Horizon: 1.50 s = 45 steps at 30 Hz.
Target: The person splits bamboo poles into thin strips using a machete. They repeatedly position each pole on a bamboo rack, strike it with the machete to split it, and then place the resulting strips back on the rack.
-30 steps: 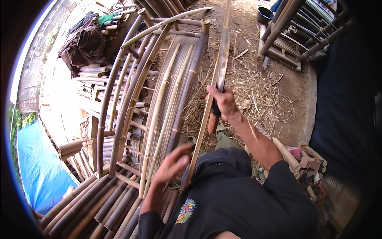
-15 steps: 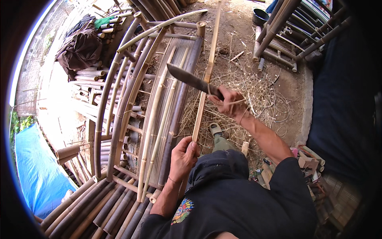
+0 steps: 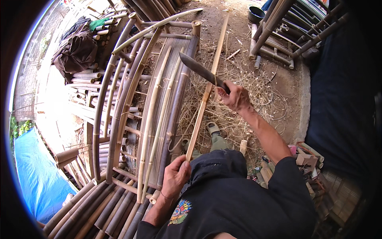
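A long, split bamboo strip (image 3: 197,125) slants up and away from my lap, its far end over the dirt ground. My left hand (image 3: 176,175) is closed round its near end, thumb on top. In my right hand (image 3: 237,97) is a machete (image 3: 196,67) with a dark, broad blade, the fingers wrapped round its handle. The blade points up and left and crosses the strip near the handle; whether its edge bites into the bamboo I cannot tell. Left of the strip stands a bamboo bench (image 3: 181,99), with two pale bamboo poles (image 3: 163,109) lying along its slatted seat.
Thin bamboo shavings (image 3: 250,91) litter the ground ahead. At the far right stands a bamboo frame (image 3: 274,47), with a dark basin (image 3: 256,14) beside it. Cut bamboo poles (image 3: 95,211) lie at the lower left, near a blue tarp (image 3: 39,175). Offcuts (image 3: 306,163) are piled to my right.
My left hand has shifted down and slightly left, the strip's near end with it. My right hand and machete have moved a little right. The thin shaving across my right hand has gone.
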{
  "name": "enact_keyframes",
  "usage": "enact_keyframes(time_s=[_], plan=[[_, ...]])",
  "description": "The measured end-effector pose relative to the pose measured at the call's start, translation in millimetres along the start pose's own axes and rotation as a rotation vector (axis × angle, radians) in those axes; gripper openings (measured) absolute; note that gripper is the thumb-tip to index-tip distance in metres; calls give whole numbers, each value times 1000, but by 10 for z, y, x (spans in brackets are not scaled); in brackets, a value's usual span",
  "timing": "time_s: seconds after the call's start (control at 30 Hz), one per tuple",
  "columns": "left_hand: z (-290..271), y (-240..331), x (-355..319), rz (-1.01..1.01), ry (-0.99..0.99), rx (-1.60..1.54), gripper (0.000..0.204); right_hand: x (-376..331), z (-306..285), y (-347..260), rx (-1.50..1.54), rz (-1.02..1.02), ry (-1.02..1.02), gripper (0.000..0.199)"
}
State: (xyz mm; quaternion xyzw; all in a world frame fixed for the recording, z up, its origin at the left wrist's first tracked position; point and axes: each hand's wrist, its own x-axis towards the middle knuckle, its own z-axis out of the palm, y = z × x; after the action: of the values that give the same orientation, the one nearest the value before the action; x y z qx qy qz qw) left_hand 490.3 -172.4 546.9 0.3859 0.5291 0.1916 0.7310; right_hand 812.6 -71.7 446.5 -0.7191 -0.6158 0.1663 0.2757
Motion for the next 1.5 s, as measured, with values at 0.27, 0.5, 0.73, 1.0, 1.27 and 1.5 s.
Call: enact_keyframes(time_s=[0.27, 0.5, 0.73, 1.0, 1.27, 1.5], plan=[[-502, -346, -508, -26, -92, 65, 26, 181, -245, 499, -113, -67, 178, 68], [-1156, -732, -1190, -67, -10, 50, 31, 457, -889, 1156, -288, 56, 155, 72], [-1669, -1060, -1428, -184, 42, 241, 29, 664, -1601, 1674, -58, 593, 299, 75], [-374, -188, 166, -55, 77, 196, 30, -236, -75, -72, -54, -296, 12, 61], [-213, -233, -60, 34, 92, 310, 27, -184, -79, -19, -160, -200, -72, 62], [-613, -498, -423, 0, 48, 281, 24, -113, -196, 204, -258, -191, -26, 62]])
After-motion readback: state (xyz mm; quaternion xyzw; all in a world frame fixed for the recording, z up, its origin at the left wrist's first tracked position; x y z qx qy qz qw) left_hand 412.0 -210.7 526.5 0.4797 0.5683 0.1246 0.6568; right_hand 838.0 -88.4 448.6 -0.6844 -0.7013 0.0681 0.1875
